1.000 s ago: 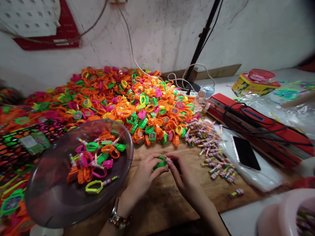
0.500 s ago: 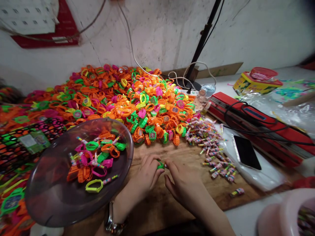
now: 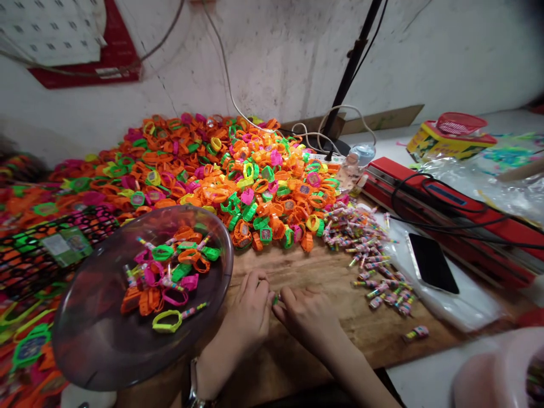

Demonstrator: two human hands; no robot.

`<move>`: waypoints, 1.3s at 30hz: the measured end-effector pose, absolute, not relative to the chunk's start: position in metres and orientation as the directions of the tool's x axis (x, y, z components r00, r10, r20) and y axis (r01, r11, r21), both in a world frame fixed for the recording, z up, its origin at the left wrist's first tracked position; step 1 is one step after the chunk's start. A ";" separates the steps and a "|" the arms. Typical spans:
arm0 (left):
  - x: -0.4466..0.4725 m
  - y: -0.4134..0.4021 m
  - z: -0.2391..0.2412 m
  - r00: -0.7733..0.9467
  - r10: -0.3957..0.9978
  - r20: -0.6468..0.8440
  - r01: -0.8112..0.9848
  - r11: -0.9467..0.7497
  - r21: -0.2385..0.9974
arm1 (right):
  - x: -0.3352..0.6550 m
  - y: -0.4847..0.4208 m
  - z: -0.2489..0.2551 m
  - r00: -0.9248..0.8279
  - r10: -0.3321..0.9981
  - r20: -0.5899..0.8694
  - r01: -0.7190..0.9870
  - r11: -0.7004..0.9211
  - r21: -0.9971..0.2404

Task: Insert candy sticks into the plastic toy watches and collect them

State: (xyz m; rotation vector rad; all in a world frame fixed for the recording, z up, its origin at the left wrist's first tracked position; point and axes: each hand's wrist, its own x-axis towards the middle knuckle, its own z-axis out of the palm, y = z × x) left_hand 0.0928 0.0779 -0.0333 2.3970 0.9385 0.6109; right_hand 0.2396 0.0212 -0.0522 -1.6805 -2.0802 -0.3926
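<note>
My left hand (image 3: pixel 251 306) is closed over the wooden board, its fingers around a green toy watch (image 3: pixel 276 298); only a sliver of green shows. Against it, my right hand (image 3: pixel 304 309) pinches at the same spot, and a tiny pale bit shows by its fingertips. What the right fingers grip is mostly hidden. To the left, a dark translucent bowl (image 3: pixel 85 340) holds several toy watches in orange, pink, green and yellow, with wrapped candy rolls among them. More candy rolls (image 3: pixel 378 272) lie in a heap right of my hands.
Behind the bowl rises a large pile of toy watches (image 3: pixel 204 170). On the right are a phone (image 3: pixel 432 263) on plastic bags, a red sealing machine (image 3: pixel 450 215) with a black cable, and a pink tub (image 3: pixel 484 368). One candy roll (image 3: pixel 415 333) lies apart near the board's edge.
Both hands have drawn closer together and their fingers curl in more. The green toy watch, plainer before, is now nearly covered. The whole view has shifted slightly.
</note>
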 end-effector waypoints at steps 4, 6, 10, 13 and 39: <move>0.094 0.075 -0.033 0.616 0.702 0.357 0.545 -0.707 0.451 | 0.230 0.023 -0.051 -0.170 0.780 0.602 0.956 0.278 -0.090; 0.090 0.075 -0.024 0.601 0.680 0.419 0.572 -0.733 0.368 | 0.229 0.026 -0.048 -0.158 0.806 0.571 0.946 0.289 -0.147; 0.074 0.082 0.007 0.371 0.679 0.634 0.806 -0.574 0.142 | 0.260 0.042 -0.049 -0.014 0.926 0.376 0.972 0.102 -0.214; 0.076 0.088 0.016 0.198 0.681 0.705 0.931 -0.355 0.081 | 0.311 0.056 -0.065 0.325 0.917 0.230 0.940 -0.287 -0.185; 0.148 0.144 -0.116 0.222 0.898 0.380 0.553 -0.437 0.710 | 0.262 0.060 -0.083 0.327 0.908 0.262 0.191 0.208 -0.959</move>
